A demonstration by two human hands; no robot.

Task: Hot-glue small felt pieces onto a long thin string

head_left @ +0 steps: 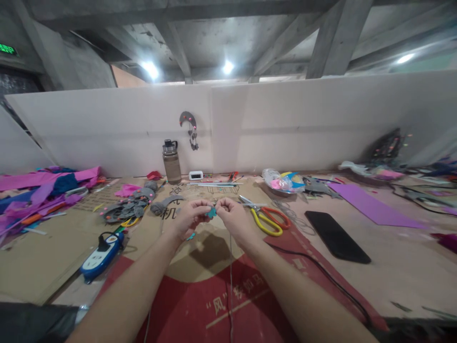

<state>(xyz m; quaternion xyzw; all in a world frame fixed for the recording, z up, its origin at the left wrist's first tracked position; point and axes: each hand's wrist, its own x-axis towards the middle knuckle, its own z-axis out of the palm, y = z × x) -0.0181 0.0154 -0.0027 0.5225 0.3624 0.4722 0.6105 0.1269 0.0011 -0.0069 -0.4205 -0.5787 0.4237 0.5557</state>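
One teal felt cutout (211, 212): clamped in left hand (194, 218) fingertips, above printed cardboard (178, 305).
Right hand (231, 215): fingertips together at cutout's edge; cannot tell what they pinch.
Right: scissors (266, 221), black smartphone (337, 237).
Far left: water bottle (172, 164).

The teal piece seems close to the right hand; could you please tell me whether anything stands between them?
Nothing visible does: the left hand pinches the teal piece, and the right hand is at its edge, though contact is hard to tell. The scissors lie off to the right.
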